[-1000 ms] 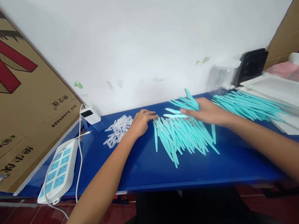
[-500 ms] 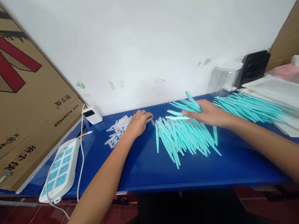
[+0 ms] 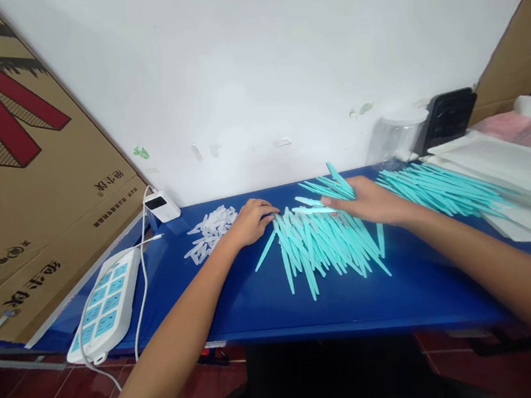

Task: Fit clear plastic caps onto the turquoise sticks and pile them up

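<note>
My left hand (image 3: 255,221) is at the left edge of a pile of flat, tapered turquoise sticks (image 3: 322,243). Its fingers are drawn together at the sticks' upper ends, and what they pinch is hidden. One stick (image 3: 265,251) slants out from just below these fingers. To the left of this hand lies a heap of small translucent plastic pieces (image 3: 211,231). My right hand (image 3: 367,201) is closed around several turquoise sticks (image 3: 329,186), held fanned above the pile's far side, with the thumb across them.
More turquoise sticks (image 3: 438,189) lie to the right beside white sheets (image 3: 528,173). A clear jar (image 3: 403,133) and a black object (image 3: 449,118) stand behind. On the left are a power strip (image 3: 106,302), a white device (image 3: 162,205) with cables, and a large cardboard box (image 3: 53,205).
My left hand has moved right, from beside the translucent pieces to the pile's edge. A stick there now slants out to the left. My right hand stays almost still with its sticks.
</note>
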Demonstrator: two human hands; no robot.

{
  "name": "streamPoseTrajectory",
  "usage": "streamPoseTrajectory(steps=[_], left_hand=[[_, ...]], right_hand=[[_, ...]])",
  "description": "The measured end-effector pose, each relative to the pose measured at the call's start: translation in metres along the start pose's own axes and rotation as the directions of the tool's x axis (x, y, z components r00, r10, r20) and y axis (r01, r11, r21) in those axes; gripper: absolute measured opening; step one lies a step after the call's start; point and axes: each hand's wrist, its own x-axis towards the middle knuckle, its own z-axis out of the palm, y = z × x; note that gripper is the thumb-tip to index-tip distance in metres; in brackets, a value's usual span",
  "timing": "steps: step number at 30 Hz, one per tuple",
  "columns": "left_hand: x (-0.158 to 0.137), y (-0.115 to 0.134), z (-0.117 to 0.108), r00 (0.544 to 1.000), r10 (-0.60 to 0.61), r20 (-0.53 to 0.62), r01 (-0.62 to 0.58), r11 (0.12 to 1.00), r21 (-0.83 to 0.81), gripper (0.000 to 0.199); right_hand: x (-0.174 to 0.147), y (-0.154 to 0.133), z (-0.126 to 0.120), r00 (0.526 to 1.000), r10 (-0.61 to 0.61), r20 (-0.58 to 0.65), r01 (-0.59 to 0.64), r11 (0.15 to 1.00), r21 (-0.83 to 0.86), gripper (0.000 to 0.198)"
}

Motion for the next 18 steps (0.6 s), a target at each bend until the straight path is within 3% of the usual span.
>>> streamPoseTrajectory(steps=[11,15,18], left_hand=[[-0.0014,0.0013,-0.0057,1.0,-0.004,0.029,0.007,0.996,-0.093,0.028],[-0.0007,-0.0015,-0.0032,1.0,-0.025,-0.004,0.025,0.996,-0.086,0.022],[-0.0017,-0.0045,-0.0033,0.998,-0.068,0.002,0.068,0.996,-0.056,0.019]], right_hand=[[-0.0015,-0.0053,0.0,0.999,0.028,0.018,-0.028,1.0,0.005,0.044],[-0.0023,-0.0042,0.0012,0.999,0.017,0.042,-0.02,0.996,0.086,0.046],[-0.0023,-0.0022,0.0023,0.996,0.076,0.048,-0.083,0.983,0.166,0.056]])
